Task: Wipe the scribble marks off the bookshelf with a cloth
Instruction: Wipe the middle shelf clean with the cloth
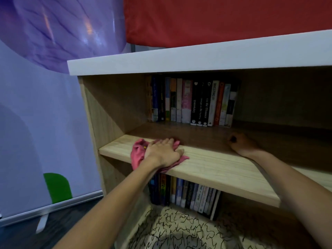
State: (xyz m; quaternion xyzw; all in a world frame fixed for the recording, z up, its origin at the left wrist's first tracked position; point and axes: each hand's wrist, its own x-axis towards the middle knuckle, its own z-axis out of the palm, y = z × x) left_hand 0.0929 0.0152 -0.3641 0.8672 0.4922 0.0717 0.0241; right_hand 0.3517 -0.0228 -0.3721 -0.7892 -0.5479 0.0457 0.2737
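Head view, one frame.

- Bookshelf (100, 112): light wood, white top board. You look down into it from the front.
- Cloth (137, 155): pink, crumpled, lying on the middle shelf (215, 164) near its front left corner. One fold hangs over the front edge.
- Your left grip (162, 151): palm down on the cloth, fingers straight and slightly spread, pressing it flat against the shelf board. Fingertips point toward the back edge.
- Your right grip (242, 143): resting on the same shelf, well to the right of the cloth and deeper in, fingers curled into a loose fist. It sits in shadow and does not touch the cloth.
- Scribble marks (179, 229): dense black squiggles covering the pale bottom board, below the middle shelf and toward its front edge. The middle shelf's front strip shows plain wood grain around the cloth.
- Upper row of books (190, 101): upright, spines out, along the back edge of the middle shelf.
- Lower row of books (188, 194): on the bottom board behind the scribbles, the right-hand ones leaning.
- Purple banner (45, 105) stands left of the bookshelf; red fabric (215, 18) hangs above it.
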